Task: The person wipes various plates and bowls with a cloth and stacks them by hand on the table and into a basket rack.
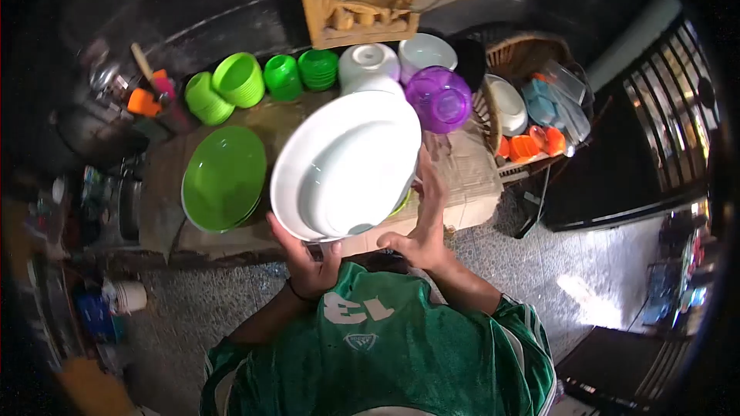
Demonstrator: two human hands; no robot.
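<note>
A large white oval bowl [358, 162] is held up in front of me, tilted so its inside shows. My left hand [308, 263] is closed on its lower left rim, thumb in front. My right hand [425, 223] is at the bowl's right side, fingers stretched upward and thumb spread apart; whether its partly hidden fingertips touch the bowl I cannot tell. Behind the bowl's lower right edge, a yellow-green rim [401, 202] peeks out. Left of the bowl lies a stack of green oval dishes [225, 177].
Along the table's [470, 185] back stand lime cups [239, 81], green bowls [318, 69], white bowls [428, 58] and a purple bowl [438, 100]. A wicker basket [532, 50] holds plastic items at right. A carved wooden panel [366, 0] is behind; a black chair [617, 162] stands right.
</note>
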